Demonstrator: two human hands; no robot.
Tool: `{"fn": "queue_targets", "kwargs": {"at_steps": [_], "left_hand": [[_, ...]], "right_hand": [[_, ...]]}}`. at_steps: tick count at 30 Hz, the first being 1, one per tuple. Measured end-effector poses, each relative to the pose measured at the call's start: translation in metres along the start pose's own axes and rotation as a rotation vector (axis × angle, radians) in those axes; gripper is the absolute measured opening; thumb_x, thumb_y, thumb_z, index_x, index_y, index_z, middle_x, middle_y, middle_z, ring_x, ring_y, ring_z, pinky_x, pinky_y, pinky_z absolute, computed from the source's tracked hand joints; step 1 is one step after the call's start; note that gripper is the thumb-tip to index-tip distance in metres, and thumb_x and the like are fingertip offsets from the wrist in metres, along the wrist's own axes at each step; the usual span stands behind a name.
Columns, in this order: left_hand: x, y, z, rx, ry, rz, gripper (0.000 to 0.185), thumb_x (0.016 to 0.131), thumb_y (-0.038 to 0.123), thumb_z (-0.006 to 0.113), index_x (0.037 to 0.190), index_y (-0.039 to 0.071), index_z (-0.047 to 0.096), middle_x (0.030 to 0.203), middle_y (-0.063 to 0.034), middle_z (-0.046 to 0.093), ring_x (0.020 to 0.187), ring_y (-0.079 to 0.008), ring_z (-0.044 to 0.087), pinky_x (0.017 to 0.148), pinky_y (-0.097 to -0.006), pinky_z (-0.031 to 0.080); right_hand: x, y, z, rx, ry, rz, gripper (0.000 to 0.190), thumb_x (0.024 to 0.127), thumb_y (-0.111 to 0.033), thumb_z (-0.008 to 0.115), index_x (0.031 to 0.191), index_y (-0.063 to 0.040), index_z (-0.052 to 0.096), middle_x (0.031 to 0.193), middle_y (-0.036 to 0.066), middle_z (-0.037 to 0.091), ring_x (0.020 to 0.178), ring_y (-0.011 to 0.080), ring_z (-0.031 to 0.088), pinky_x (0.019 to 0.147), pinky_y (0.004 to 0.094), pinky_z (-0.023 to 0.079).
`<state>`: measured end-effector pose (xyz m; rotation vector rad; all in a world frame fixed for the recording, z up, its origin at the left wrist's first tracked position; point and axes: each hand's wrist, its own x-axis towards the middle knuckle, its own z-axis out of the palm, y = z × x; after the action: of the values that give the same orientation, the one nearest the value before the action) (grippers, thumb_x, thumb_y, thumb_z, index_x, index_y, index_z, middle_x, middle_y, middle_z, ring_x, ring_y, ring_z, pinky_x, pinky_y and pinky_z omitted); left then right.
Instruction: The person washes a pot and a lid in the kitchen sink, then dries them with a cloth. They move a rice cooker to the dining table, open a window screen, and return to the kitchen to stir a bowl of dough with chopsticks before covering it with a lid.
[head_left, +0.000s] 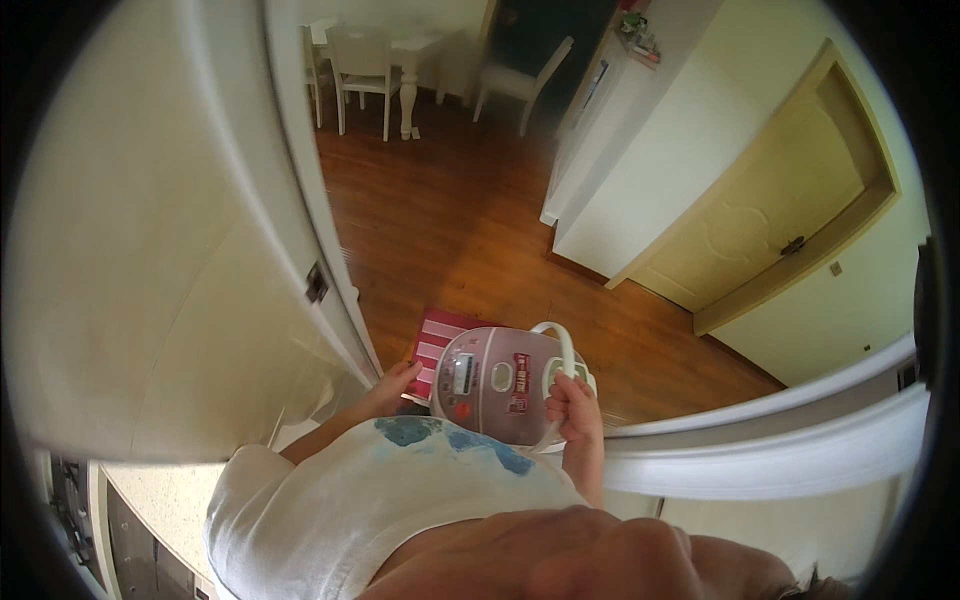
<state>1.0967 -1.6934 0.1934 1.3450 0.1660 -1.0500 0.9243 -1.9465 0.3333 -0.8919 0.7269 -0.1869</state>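
Note:
In front of my body is a pink and white rice cooker (499, 382) with a small display and buttons on its lid. My right hand (577, 405) is closed around the cooker's white carrying handle (559, 341). My left hand (397, 386) is at the cooker's left, by the door frame, and a small gap shows between it and the cooker. Nothing is visible in that hand. Partly hidden behind the cooker, a red and pink striped mat (442, 328) lies on the floor.
I am in a doorway, between a pale door panel (172, 225) on the left and a white frame (765, 450) on the right. Ahead is a wooden floor (442, 217). Farther off are white chairs (364, 56), a table (409, 82), a white cabinet (592, 135) and a closed yellowish door (757, 202).

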Motion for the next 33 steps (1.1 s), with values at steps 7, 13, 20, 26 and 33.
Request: {"fn": "queue_targets", "kwargs": {"at_steps": [7, 13, 20, 26, 33], "left_hand": [[0.127, 0.123, 0.036, 0.058, -0.118, 0.096, 0.059, 0.089, 0.039, 0.058, 0.131, 0.004, 0.038, 0.119, -0.0098, 0.051, 0.101, -0.0219, 0.051, 0.078, -0.0336, 0.044], [0.231, 0.175, 0.049, -0.065, 0.022, 0.118, 0.034, 0.091, 0.033, 0.056, 0.110, 0.007, 0.046, 0.096, -0.0072, 0.057, 0.093, -0.0195, 0.056, 0.073, -0.0322, 0.047], [0.319, 0.179, -0.027, 0.261, 0.385, 0.016, 0.019, 0.088, 0.027, 0.059, 0.085, 0.009, 0.053, 0.058, 0.0000, 0.041, 0.053, -0.0125, 0.043, 0.046, -0.0273, 0.038], [0.380, 0.118, -0.095, 1.254, 0.613, -0.137, 0.041, 0.083, 0.038, 0.052, 0.101, 0.003, 0.064, 0.094, -0.0182, 0.066, 0.089, -0.0351, 0.063, 0.074, -0.0458, 0.049], [0.477, 0.215, -0.125, 1.284, 0.484, -0.491, 0.035, 0.086, 0.033, 0.050, 0.104, 0.006, 0.065, 0.106, -0.0154, 0.063, 0.098, -0.0317, 0.061, 0.081, -0.0419, 0.048]], "right_hand": [[0.134, -0.100, -0.032, 0.116, 0.153, -0.092, 0.022, 0.087, -0.016, 0.060, 0.074, -0.014, 0.043, 0.057, -0.007, 0.032, 0.044, 0.0034, 0.027, 0.037, 0.0192, 0.019], [0.275, -0.158, -0.066, 0.103, 0.146, -0.095, 0.022, 0.086, -0.018, 0.062, 0.075, -0.011, 0.045, 0.058, -0.004, 0.037, 0.045, 0.0053, 0.032, 0.037, 0.0205, 0.024], [0.404, -0.254, -0.052, 0.066, 0.054, -0.025, 0.021, 0.085, -0.016, 0.064, 0.076, -0.011, 0.045, 0.060, -0.004, 0.038, 0.046, 0.0047, 0.033, 0.038, 0.0194, 0.024], [0.531, -0.339, -0.017, -0.040, -0.025, -0.028, 0.021, 0.087, -0.017, 0.062, 0.077, -0.012, 0.045, 0.060, -0.004, 0.038, 0.046, 0.0044, 0.032, 0.038, 0.0186, 0.024], [0.715, -0.434, 0.056, -0.190, 0.001, -0.064, 0.023, 0.087, -0.018, 0.061, 0.075, -0.012, 0.043, 0.058, -0.005, 0.036, 0.044, 0.0039, 0.030, 0.037, 0.0194, 0.022]]}}
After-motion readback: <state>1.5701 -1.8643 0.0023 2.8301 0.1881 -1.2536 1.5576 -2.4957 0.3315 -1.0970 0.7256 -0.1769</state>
